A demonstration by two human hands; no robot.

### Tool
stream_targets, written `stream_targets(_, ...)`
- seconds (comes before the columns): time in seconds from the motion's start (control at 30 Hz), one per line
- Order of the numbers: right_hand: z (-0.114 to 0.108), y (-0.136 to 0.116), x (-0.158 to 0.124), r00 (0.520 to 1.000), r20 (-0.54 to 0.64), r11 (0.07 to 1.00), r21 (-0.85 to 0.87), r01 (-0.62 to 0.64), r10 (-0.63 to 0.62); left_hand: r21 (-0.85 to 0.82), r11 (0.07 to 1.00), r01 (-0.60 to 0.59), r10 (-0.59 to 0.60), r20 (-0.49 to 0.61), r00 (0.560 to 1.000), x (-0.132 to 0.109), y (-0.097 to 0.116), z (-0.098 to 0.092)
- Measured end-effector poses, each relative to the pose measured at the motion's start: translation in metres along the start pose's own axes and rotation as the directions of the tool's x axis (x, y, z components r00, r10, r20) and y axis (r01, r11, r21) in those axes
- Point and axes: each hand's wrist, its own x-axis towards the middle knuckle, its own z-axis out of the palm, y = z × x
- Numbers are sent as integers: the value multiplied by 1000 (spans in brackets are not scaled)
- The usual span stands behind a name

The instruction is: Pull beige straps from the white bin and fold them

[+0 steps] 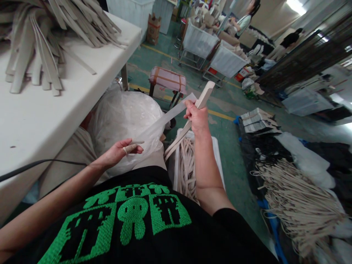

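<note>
Black T-shirt point(132, 216) with green print fills the bottom of the frame. Right hand point(195, 117) is closed on a beige strap point(204, 99) at center, above a white crate point(217, 157) of coiled straps point(187, 168). Left hand point(121, 152) is half curled beside a clear plastic bag point(123, 117), grip unclear; bundled straps point(35, 62) lie on a white table point(41, 121), upper left.

The left hand point(121, 153) sits at center-left with its fingers half curled, the left forearm point(63, 187) reaching in from the lower left. The right hand point(196, 118) is raised higher near center, closed in a fist above the upright right forearm point(207, 172).
</note>
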Motion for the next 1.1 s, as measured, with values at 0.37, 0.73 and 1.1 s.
stream_targets(0.37,-21,19,36,981,-160,991,90,-100,114,365,931,3,-5,5,1000,-9,-8,-18)
stream_targets(0.73,-41,34,86,985,-170,998,65,15,-3,514,858,8,-92,139,986,-6,-21,-31)
stream_targets(1.1,-7,34,83,974,-125,980,86,-181,191,727,683,77,-170,55,984,4,-26,-23)
